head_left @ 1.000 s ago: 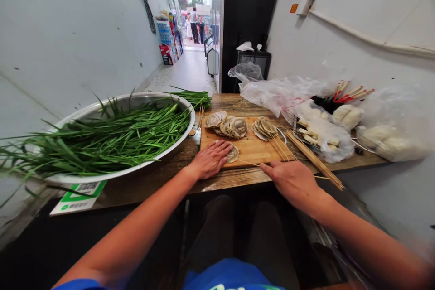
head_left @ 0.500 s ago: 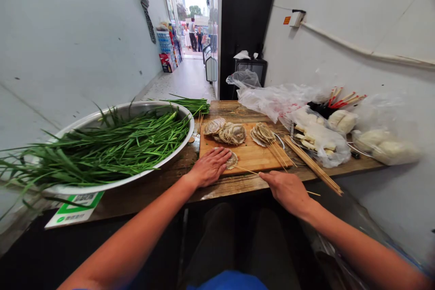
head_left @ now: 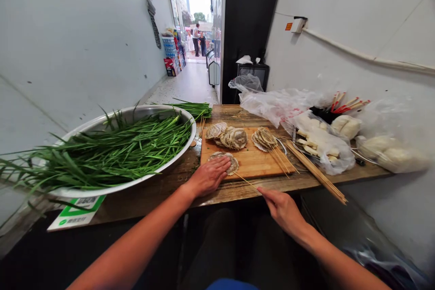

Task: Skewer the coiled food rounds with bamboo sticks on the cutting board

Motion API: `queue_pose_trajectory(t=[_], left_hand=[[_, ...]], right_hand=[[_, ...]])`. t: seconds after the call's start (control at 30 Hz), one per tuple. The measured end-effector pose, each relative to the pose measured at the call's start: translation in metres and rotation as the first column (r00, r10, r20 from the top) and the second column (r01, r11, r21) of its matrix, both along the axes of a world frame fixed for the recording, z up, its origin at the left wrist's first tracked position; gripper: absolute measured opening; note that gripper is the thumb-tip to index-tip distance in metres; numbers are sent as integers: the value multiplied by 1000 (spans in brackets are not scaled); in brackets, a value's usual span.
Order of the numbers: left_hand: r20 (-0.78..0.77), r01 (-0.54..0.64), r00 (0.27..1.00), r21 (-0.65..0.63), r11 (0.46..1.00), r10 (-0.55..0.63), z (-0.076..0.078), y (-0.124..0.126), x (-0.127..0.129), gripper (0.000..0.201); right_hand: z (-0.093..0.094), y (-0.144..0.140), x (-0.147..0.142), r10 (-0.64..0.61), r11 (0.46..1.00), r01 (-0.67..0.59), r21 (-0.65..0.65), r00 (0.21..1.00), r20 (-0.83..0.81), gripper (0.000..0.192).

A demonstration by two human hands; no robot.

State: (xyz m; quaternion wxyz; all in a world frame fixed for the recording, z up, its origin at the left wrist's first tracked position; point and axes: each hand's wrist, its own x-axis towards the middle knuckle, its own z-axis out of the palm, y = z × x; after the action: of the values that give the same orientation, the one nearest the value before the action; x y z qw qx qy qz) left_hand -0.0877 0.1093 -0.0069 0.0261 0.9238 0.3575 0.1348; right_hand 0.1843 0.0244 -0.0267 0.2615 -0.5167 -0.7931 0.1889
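A wooden cutting board (head_left: 251, 161) lies on the wooden table (head_left: 163, 181). My left hand (head_left: 207, 177) presses flat on the near edge of a folded tofu-skin piece (head_left: 226, 159) at the board's front left corner. My right hand (head_left: 283, 208) pinches the near end of a thin bamboo skewer (head_left: 245, 180) whose tip runs into that piece. Two heaps of folded pieces (head_left: 229, 135) lie at the back of the board, and another set (head_left: 265, 138) sits threaded on skewers.
A large metal basin of green chives (head_left: 102, 147) fills the table's left side. A loose bundle of skewers (head_left: 314, 170) lies right of the board. Plastic bags with white dough-like food (head_left: 322, 138) and red chopsticks (head_left: 346, 102) line the right wall. A doorway (head_left: 197, 31) opens ahead.
My right hand has drawn back toward me off the table edge, pulling the skewer's near end with it. My left hand slid slightly nearer, uncovering more of the piece.
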Motion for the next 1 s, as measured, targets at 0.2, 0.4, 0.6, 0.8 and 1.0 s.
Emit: queue_pose_trajectory(t=[0.2,0.4,0.6,0.8,1.0], left_hand=[[10,27,1000,3,1000,-27,-1,3,0,43],[22,15,1000,-17,1000,-15,2,1,-1,43],[88,46,995,25,999,-48,-3,1,-5,37],[109,90,990,3,996,-90,-8,4,-8,37],[115,97,989,-24,995,-93,-7,5,-8,38]], right_hand=[[-27,0,-10,-18,999,11,-34,981,-192,33],[-20,-4,-13,-44,998,40,-51,995,-90,34],[39,-3,-16,-22,995,62,-84,910,415,42],[76,6,-31,63,986,43,-162,800,596,41],[61,11,-20,35,994,24,-110,859,511,42]])
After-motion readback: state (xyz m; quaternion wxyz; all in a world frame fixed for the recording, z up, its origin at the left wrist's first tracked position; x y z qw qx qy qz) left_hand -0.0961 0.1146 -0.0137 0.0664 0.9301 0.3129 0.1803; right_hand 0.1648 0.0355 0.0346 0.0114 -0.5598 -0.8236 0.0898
